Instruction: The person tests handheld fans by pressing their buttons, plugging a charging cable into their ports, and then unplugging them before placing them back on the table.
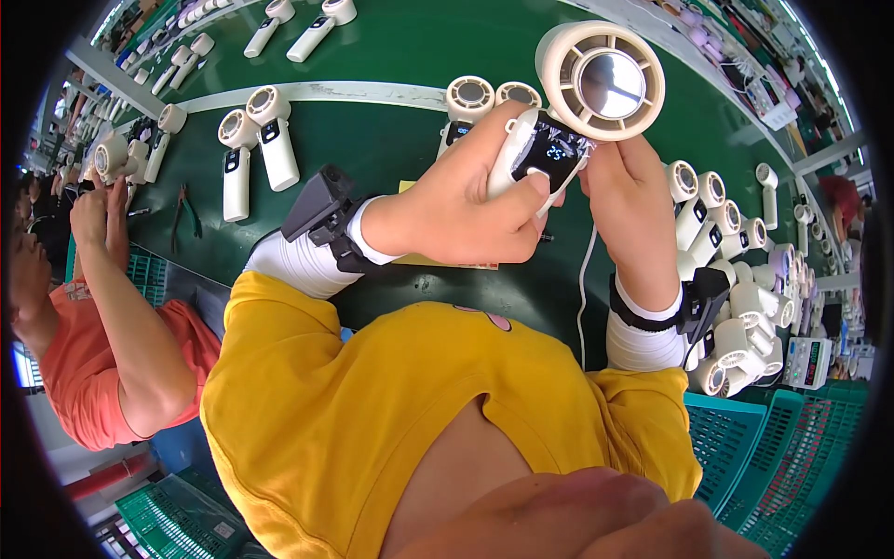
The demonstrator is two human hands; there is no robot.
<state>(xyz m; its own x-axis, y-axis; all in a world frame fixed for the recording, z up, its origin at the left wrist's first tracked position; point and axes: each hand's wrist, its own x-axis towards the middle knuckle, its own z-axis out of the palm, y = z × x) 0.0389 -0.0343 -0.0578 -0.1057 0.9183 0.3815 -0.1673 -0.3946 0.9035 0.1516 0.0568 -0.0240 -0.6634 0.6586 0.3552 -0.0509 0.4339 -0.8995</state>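
Observation:
A cream handheld fan [601,84] with a round ribbed head and a lit dark display is tilted up in front of me. My left hand [475,200] is closed round its handle, thumb on the front near the display. Just below the fan head, my right hand [633,200] grips around the neck, its fingertips mostly hidden behind the fan. Beside that hand a white cable [585,279] hangs down; its upper end disappears behind the hand. Under my left hand lies a yellow sheet or pad [438,261], partly covered.
Two fans [277,154] lie left on the green table [372,149], near green-handled pliers [186,219]. More fans [712,219] crowd the right side, above teal baskets [726,433]. A white meter [806,363] stands at far right. A co-worker in an orange shirt [121,354] sits left.

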